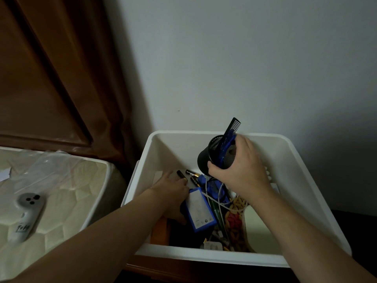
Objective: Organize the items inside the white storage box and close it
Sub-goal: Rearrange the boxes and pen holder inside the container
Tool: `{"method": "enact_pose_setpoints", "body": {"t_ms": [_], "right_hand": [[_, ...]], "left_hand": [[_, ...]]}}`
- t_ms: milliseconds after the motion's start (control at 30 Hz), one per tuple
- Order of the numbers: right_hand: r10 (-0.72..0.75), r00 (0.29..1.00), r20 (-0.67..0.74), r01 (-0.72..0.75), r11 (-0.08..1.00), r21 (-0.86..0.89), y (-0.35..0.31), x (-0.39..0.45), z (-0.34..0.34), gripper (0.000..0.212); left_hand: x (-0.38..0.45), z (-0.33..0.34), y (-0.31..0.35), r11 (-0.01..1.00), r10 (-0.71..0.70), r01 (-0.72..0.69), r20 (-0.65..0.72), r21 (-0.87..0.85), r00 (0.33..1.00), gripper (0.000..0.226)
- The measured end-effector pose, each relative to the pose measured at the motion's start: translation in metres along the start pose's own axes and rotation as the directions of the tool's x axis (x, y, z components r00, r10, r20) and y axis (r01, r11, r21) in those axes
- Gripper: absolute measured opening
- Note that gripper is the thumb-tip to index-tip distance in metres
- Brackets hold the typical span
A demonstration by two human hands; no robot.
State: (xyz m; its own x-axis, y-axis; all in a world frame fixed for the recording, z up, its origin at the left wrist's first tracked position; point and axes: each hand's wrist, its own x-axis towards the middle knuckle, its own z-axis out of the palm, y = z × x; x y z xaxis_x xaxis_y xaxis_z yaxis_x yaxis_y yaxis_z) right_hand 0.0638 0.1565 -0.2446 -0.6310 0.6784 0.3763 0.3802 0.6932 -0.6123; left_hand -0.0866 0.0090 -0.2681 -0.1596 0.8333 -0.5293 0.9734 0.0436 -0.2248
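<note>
The white storage box (297,160) stands open against the wall, with no lid on it. My right hand (242,168) grips a black mesh cup (212,154), tilted over the box, with a black comb (234,124) and a blue comb (225,147) sticking out of it. My left hand (171,187) reaches down into the box's left side, fingertips touching a black battery (182,176). Two more batteries (193,177) lie beside it. A blue flat pack (201,209), white cables (219,198) and red and orange clips (234,221) crowd the bottom.
A mattress (67,203) lies to the left, with a grey handheld device (26,213) and a clear plastic bag (47,170) on it. A dark wooden headboard (51,78) rises behind it. The box rests on a wooden surface (163,270).
</note>
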Motion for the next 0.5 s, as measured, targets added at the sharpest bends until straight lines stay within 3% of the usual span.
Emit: {"method": "enact_pose_setpoints", "body": {"t_ms": [200,367,500], "right_hand": [[0.001,1.000,0.008,-0.001,1.000,-0.009,0.000,0.000,0.000,0.065],[0.017,1.000,0.000,-0.017,1.000,-0.001,0.001,0.000,-0.002,0.065],[0.015,1.000,0.007,-0.015,1.000,0.007,0.003,0.001,-0.001,0.065]], "left_hand": [[0.013,-0.008,0.003,0.980,-0.190,0.194,-0.078,0.036,0.979,0.033],[0.036,-0.012,-0.005,0.948,-0.314,0.316,0.066,-0.027,0.947,0.038],[0.042,-0.005,-0.014,0.968,-0.246,0.246,0.004,-0.055,0.969,0.038]]}}
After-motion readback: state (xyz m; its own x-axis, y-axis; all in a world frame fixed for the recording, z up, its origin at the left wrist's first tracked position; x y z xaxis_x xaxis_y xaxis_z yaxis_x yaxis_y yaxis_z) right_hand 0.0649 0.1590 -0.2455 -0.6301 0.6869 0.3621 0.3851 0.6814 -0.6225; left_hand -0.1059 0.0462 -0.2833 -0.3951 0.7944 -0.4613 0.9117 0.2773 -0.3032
